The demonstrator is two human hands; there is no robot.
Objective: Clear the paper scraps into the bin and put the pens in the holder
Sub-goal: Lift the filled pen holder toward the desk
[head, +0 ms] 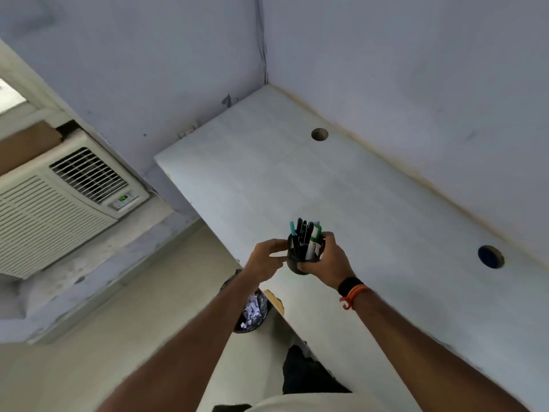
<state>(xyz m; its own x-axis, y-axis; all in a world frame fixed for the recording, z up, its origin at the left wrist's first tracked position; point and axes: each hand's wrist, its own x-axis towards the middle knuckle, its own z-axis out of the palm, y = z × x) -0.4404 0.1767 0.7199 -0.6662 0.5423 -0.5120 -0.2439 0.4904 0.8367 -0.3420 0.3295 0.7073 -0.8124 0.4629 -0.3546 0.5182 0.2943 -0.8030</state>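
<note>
Head cam, near to far: round dark bin (265,315) on floor by desk's near-left edge, white paper scraps (252,309) inside, partly under left forearm. Above that edge, right hand (323,263) has fingers curled tight round black cylindrical pen holder (300,260), held off the desk. Left hand (264,260) at its other side, fingers bent; grip vs touch unclear thru blur. Teal, black & green-white pens (303,236) stand inside. White desk (356,203) beyond: no loose scraps/pens seen, just two cable holes (319,134). Prob. near done; holder needs setting down.
</note>
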